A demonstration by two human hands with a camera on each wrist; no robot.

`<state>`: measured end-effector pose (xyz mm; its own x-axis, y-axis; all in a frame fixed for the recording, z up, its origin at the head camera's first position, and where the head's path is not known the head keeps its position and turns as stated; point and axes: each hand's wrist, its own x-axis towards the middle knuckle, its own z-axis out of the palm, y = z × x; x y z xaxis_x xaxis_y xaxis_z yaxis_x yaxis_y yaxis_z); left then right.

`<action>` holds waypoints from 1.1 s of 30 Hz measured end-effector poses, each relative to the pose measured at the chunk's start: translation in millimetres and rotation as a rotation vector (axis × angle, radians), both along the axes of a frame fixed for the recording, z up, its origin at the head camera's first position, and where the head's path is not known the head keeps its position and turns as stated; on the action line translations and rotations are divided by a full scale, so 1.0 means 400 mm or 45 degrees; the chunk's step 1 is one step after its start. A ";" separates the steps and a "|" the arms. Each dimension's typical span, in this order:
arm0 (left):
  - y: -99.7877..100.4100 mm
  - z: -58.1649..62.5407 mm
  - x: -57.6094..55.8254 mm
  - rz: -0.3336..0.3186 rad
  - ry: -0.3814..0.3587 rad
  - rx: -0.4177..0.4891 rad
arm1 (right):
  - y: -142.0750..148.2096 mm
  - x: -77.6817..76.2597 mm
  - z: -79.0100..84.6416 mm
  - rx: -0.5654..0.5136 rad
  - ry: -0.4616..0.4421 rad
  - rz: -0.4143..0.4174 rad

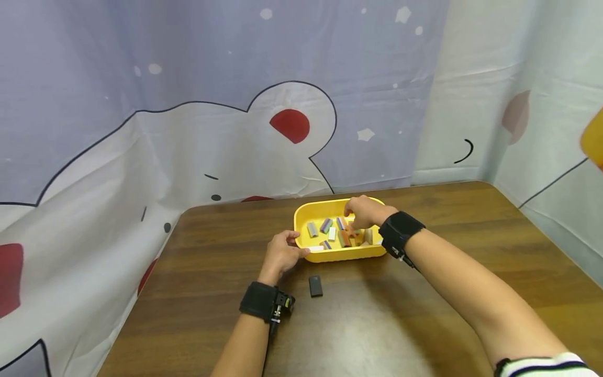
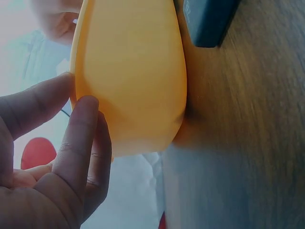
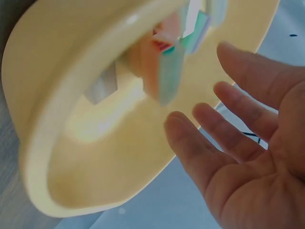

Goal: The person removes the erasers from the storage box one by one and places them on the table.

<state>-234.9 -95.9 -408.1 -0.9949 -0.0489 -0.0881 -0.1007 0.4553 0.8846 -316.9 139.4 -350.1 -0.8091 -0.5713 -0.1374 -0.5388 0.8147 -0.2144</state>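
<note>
A yellow plastic bin (image 1: 348,255) stands on the table with several small coloured blocks in it. My left hand (image 1: 282,251) pinches the bin's left end; in the left wrist view, thumb and fingers meet at the rim of the bin (image 2: 133,71). Over the bin's right half hovers my right hand (image 1: 369,210). Its fingers are spread and loosely bent in the right wrist view, holding nothing, beside an orange and pale green block (image 3: 167,76). Also in the bin lie a white block (image 1: 332,234), a purple and green one (image 1: 326,225) and a grey one (image 1: 312,229).
A small black rectangular object (image 1: 315,286) lies on the wooden table (image 1: 212,262), in front of the bin. A printed curtain (image 1: 226,146) hangs behind the table's back edge and along its sides.
</note>
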 end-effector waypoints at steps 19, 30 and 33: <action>0.004 -0.001 0.004 0.000 -0.003 0.001 | -0.001 -0.013 -0.033 0.151 -0.136 -0.083; 0.003 0.005 0.005 0.007 -0.016 0.024 | -0.010 -0.019 -0.030 0.139 -0.171 -0.140; 0.001 0.004 0.004 0.009 -0.015 0.019 | -0.011 -0.021 -0.031 0.136 -0.169 -0.138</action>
<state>-233.2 -95.3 -406.5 -0.9934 -0.0548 -0.1008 -0.1147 0.4414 0.8899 -325.4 134.9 -362.6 -0.8361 -0.4582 -0.3018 -0.4193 0.8884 -0.1871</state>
